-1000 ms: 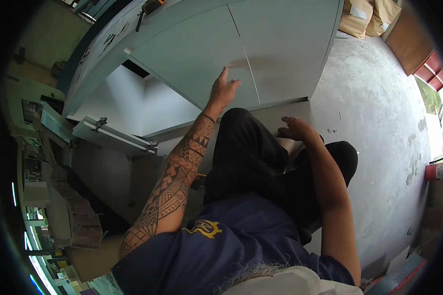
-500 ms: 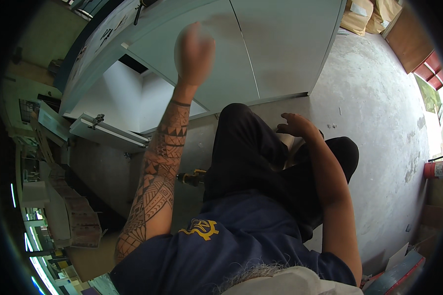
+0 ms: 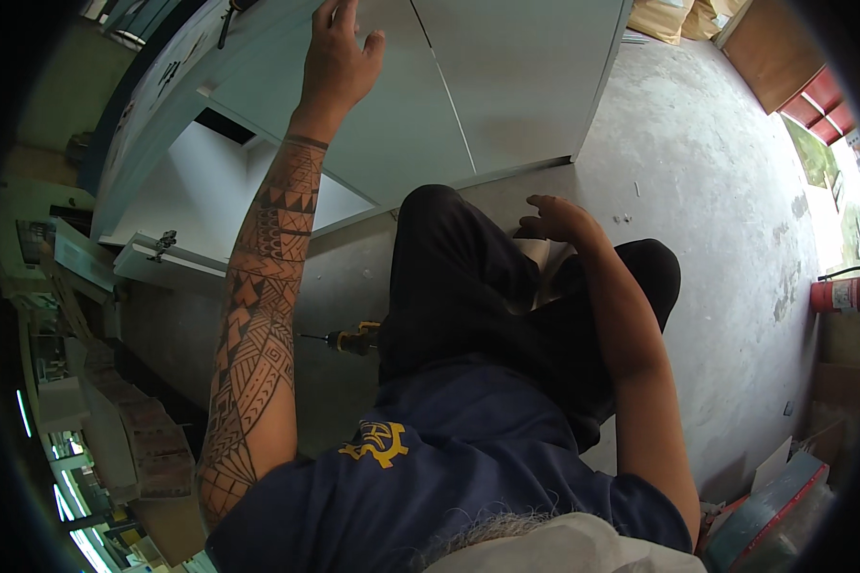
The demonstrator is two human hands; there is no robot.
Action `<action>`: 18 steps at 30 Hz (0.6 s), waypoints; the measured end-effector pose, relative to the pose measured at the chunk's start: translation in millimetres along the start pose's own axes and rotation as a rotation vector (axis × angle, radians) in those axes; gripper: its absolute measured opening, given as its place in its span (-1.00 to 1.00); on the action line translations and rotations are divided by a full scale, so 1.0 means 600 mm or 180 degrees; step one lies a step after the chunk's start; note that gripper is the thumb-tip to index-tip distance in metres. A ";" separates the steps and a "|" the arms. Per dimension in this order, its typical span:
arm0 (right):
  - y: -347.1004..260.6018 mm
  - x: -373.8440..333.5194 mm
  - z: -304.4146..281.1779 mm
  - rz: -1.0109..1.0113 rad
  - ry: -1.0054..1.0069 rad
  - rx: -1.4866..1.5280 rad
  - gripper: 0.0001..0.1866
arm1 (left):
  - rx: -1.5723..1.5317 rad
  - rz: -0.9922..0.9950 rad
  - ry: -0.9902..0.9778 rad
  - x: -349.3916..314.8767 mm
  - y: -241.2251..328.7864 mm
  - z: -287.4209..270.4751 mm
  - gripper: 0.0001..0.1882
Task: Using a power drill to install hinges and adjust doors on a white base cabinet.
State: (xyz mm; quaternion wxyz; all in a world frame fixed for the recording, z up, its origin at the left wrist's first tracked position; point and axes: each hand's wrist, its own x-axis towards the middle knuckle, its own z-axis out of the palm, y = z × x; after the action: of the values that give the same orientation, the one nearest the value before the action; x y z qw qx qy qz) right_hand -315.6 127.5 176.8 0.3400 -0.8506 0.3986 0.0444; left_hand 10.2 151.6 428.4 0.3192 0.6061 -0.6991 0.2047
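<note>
My left hand (image 3: 339, 67) is stretched up in front of a pale grey cabinet door (image 3: 382, 115), its thumb apart from its fingers and nothing visible in it. Whether it touches the cabinet I cannot tell. My right hand (image 3: 559, 220) hangs open over my foot, between my knees, with loosely extended fingers. Left of the closed doors is a white-lined compartment (image 3: 296, 181). Its door (image 3: 186, 267) is swung open and carries a metal hinge (image 3: 165, 241). A yellow and black power drill (image 3: 352, 339) lies on the floor beside my left leg.
Small bits (image 3: 623, 220) lie on the concrete floor (image 3: 707, 191) at the right. A black tool (image 3: 225, 27) and small dark pieces (image 3: 168, 74) rest on the cabinet top. Brown paper sacks (image 3: 657, 17) stand far right. A red bucket-like container (image 3: 836, 296) is at the right edge.
My left hand has moved up and left, its fingers now at the upper picture edge. The view has shifted, showing more of the drill. My right hand stays over my foot.
</note>
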 end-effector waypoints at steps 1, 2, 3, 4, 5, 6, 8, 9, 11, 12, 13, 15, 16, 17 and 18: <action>-0.005 -0.002 -0.005 0.0051 0.0060 0.0045 -0.21 | 0.0309 0.0108 0.0080 0.000 -0.001 0.000 -0.23; -0.008 -0.005 -0.010 0.0104 0.0119 0.0090 -0.23 | 0.0292 0.0101 0.0084 0.000 -0.002 0.000 -0.23; -0.005 -0.009 -0.017 0.0132 0.0125 0.0079 -0.23 | 0.0184 0.0028 0.0019 0.003 0.005 -0.003 -0.24; -0.002 -0.011 -0.025 0.0168 0.0229 0.0106 -0.25 | 0.0074 -0.0045 -0.0047 0.006 0.010 -0.004 -0.24; 0.002 -0.014 -0.032 0.0206 0.0333 0.0132 -0.26 | 0.0042 -0.0045 -0.0040 0.007 0.009 0.000 -0.24; 0.000 -0.017 -0.040 0.0227 0.0341 0.0120 -0.26 | 0.0083 -0.0018 0.0024 0.008 0.003 0.002 -0.26; -0.003 -0.023 -0.057 0.0115 0.0962 0.0436 -0.38 | 0.0100 0.0008 0.0099 0.009 -0.010 0.007 -0.27; 0.004 -0.026 -0.066 0.0152 0.0985 0.0421 -0.38 | 0.0216 0.0004 0.0098 0.013 -0.013 0.013 -0.30; 0.016 -0.026 -0.086 -0.0179 0.2004 0.0882 -0.53 | 0.0294 0.0010 0.0114 0.020 -0.023 0.020 -0.32; 0.019 -0.030 -0.100 -0.0141 0.2019 0.0863 -0.53 | 0.0340 -0.0073 0.0042 0.020 -0.024 0.023 -0.31; 0.011 -0.033 -0.122 -0.0137 0.2275 0.1053 -0.57 | 0.0418 -0.0164 -0.0031 0.018 -0.023 0.017 -0.30; 0.007 -0.037 -0.172 -0.0264 0.2727 0.1282 -0.62 | 0.0292 -0.0324 -0.0114 0.018 -0.002 0.008 -0.33; 0.013 -0.037 -0.204 -0.0393 0.2928 0.1324 -0.63 | 0.0176 -0.0475 -0.0206 0.021 0.014 0.002 -0.36; 0.017 -0.034 -0.240 -0.0622 0.2965 0.1485 -0.66 | 0.0136 -0.0453 -0.0207 0.021 0.027 -0.007 -0.36; -0.009 -0.034 -0.275 -0.0816 0.3037 0.1632 -0.67 | 0.0003 -0.0493 -0.0220 0.016 0.033 -0.022 -0.44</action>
State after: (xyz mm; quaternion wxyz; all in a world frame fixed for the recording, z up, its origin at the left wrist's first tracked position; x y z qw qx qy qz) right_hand -357.8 42.0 313.4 0.3206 -0.7081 0.3998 -0.4858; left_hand -7.1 156.9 446.4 0.3094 0.6652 -0.6607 0.1588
